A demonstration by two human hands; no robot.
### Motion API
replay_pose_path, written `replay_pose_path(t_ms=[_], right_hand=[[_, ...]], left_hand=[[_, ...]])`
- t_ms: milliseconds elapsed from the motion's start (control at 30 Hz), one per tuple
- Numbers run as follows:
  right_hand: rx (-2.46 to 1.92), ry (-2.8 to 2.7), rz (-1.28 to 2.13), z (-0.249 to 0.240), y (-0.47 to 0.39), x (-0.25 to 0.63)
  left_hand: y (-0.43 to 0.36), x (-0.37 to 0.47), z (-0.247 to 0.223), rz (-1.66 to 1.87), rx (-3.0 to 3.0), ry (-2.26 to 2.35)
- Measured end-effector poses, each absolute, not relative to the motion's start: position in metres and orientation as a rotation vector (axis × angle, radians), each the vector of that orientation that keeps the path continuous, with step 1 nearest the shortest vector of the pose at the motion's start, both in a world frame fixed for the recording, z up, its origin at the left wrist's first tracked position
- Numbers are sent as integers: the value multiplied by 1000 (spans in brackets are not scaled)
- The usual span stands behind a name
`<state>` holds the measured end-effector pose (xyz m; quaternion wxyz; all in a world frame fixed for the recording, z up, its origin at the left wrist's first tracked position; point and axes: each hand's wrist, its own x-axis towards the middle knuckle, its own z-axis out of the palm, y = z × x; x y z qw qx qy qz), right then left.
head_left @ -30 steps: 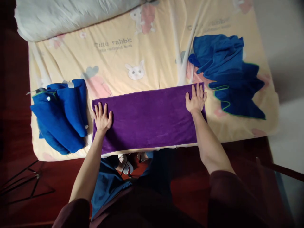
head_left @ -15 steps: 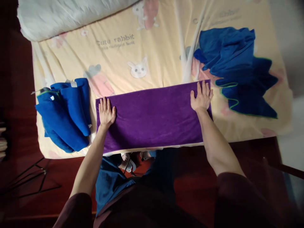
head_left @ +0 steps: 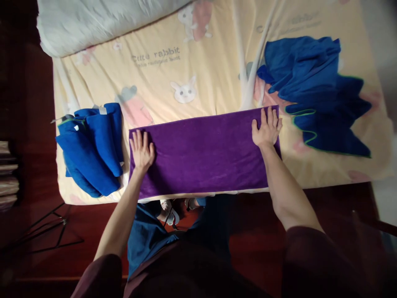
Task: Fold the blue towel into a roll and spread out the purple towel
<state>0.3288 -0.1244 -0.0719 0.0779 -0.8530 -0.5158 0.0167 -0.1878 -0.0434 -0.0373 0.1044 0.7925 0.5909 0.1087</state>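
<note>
Purple towel is laid flat as a long strip along the near edge of the bed, its near hem right at the mattress edge. Left hand is pressed palm-down on the towel's left end, fingers spread and flat, nothing gripped. Right hand is pressed palm-down on the far right corner of the towel, fingers extended and slightly spread, nothing gripped either. Both forearms are stretched out over the near bed edge.

Folded blue towels are stacked just beside the purple towel's left end, near the bed's left edge. A loose heap of blue cloth with green trim is lying to the right, just beyond the right hand, not touching the purple towel as far as can be seen. Yellow sheet with rabbit print and "Cute rabbit" lettering is covering the bed. A white pillow is seen at the far left corner.
</note>
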Motion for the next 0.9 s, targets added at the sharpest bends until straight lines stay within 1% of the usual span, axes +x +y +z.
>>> replay_pose_path(t_ms=[100, 200, 433, 600, 700, 767, 900], right_hand=[[-2554, -1546, 52, -69, -124, 328], [-2566, -1537, 47, -66, -124, 326], [-2652, -1559, 42, -56, -123, 318], [-2705, -1695, 36, -21, -112, 298], [-2610, -1780, 96, 4, -97, 245], [-2426, -1845, 241, 10, -88, 189], [-2011, -2110, 638, -8, -84, 83]], left_hand=[[-84, -168, -40, 276, 2344, 1640], [-102, -161, -44, 322, 2286, 1733], [-94, -164, -46, 406, 2236, 1738], [-94, -163, -50, 438, 2233, 1725], [-94, -164, -51, 455, 2203, 1714], [-93, -164, -52, 470, 2186, 1700], [-93, -164, -52, 494, 2163, 1696]])
